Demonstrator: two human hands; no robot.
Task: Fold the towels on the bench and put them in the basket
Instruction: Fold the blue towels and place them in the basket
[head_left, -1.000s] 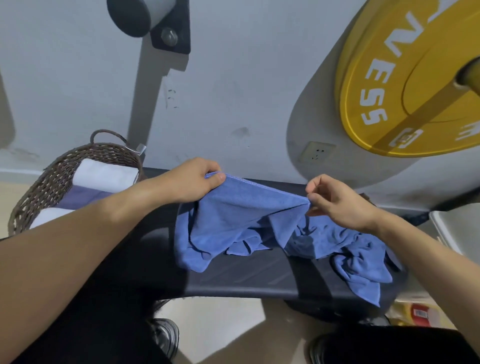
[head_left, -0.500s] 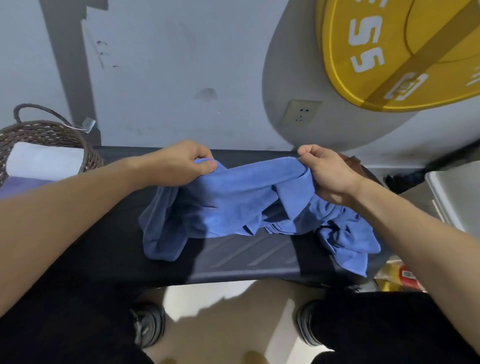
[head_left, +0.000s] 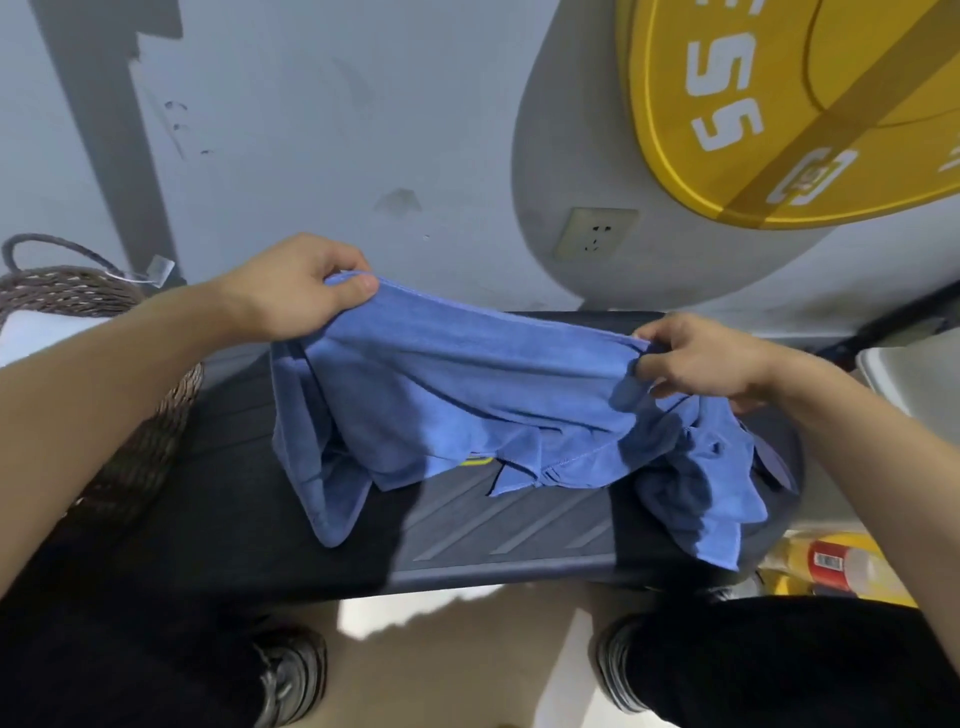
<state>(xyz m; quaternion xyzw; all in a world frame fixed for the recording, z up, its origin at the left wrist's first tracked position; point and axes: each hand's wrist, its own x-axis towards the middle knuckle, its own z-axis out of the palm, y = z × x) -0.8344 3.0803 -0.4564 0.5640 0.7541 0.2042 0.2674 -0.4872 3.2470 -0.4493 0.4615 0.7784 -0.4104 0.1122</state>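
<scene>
A blue towel (head_left: 457, 395) hangs stretched between both hands above the black bench (head_left: 509, 535). My left hand (head_left: 291, 291) pinches its upper left corner. My right hand (head_left: 701, 364) grips the upper edge on the right. The towel's lower part sags in folds onto the bench. More crumpled blue cloth (head_left: 706, 488) lies under my right wrist at the bench's right end; I cannot tell whether it is a second towel. The wicker basket (head_left: 140, 447) stands at the left end of the bench, with a white folded towel (head_left: 36, 338) inside, partly hidden by my left forearm.
A grey wall rises right behind the bench, with a socket (head_left: 595, 234). A yellow weight plate (head_left: 779, 114) hangs at the upper right. A white container (head_left: 914, 379) sits to the right. Bottles (head_left: 836, 566) lie on the floor at right. My shoes (head_left: 291, 670) are below the bench.
My hands have moved apart and lifted, spreading the towel's top edge wider. The view has shifted right, so the basket sits further left.
</scene>
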